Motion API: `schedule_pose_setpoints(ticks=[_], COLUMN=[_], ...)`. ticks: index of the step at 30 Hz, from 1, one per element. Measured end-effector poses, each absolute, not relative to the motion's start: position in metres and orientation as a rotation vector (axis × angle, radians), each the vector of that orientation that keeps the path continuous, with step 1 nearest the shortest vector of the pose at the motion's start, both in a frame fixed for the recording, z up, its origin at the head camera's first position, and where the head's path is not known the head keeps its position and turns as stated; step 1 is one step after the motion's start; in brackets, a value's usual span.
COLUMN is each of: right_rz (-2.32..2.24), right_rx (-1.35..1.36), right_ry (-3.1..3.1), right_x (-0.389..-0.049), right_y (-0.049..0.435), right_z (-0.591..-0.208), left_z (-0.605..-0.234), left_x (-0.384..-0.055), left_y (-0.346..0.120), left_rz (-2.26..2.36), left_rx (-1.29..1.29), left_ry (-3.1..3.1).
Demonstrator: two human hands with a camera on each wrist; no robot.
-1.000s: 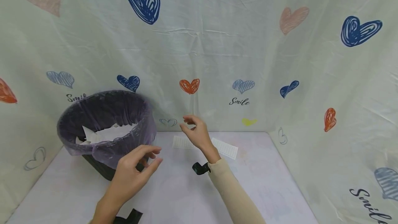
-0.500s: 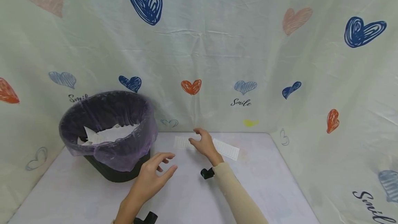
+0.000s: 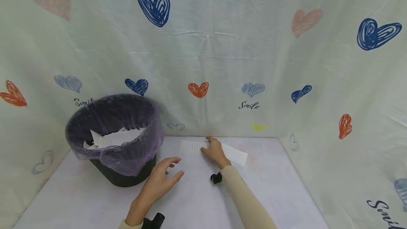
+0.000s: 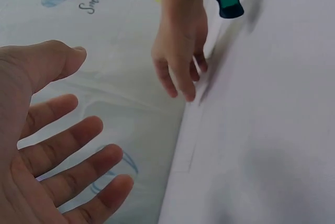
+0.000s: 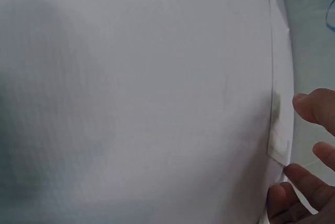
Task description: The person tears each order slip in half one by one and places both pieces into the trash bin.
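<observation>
Near the back edge of the table, my right hand (image 3: 217, 152) reaches over the right end of a narrow white paper strip with printed lines (image 3: 190, 147). Its thumb and fingers are apart, with the fingertips right at the paper in the right wrist view, where the strip (image 5: 281, 77) lies flat along the edge. A second printed paper strip (image 3: 236, 155) lies slanted just right of that hand, partly covered by it. My left hand (image 3: 159, 183) hovers in front of the bin, fingers spread and holding nothing; the left wrist view shows its palm (image 4: 23, 177) bare.
A dark bin (image 3: 117, 177) with a purple plastic liner (image 3: 127, 163) stands at the left, white paper pieces (image 3: 119, 138) inside. Behind the white table (image 3: 197, 200) hangs a curtain (image 3: 222, 59) printed with hearts, which also closes off both sides.
My right hand has come down and slightly right onto the left strip's end. The left hand has moved right, away from the bin. The view has shifted a little.
</observation>
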State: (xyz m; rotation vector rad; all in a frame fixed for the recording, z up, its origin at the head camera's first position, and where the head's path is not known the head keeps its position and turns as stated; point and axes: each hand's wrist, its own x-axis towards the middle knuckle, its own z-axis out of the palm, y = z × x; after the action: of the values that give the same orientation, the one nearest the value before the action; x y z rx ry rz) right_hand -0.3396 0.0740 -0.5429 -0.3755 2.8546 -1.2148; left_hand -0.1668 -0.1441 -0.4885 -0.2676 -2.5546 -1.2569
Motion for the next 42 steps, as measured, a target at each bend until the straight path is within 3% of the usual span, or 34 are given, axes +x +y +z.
schedule_pose_setpoints(ticks=[19, 42], right_rz=[-1.108, -1.235], right_rx=[-0.441, -0.586], right_ry=[2.770, 2.661], right_x=[-0.337, -0.277], right_y=[0.078, 0.099], right_z=[-0.541, -0.550], left_z=[-0.506, -0.535], left_x=[-0.172, -0.174], left_y=[-0.142, -0.139], left_rz=[-1.327, -1.366], left_rx=[-0.190, -0.077], left_ry=[-2.563, -2.511])
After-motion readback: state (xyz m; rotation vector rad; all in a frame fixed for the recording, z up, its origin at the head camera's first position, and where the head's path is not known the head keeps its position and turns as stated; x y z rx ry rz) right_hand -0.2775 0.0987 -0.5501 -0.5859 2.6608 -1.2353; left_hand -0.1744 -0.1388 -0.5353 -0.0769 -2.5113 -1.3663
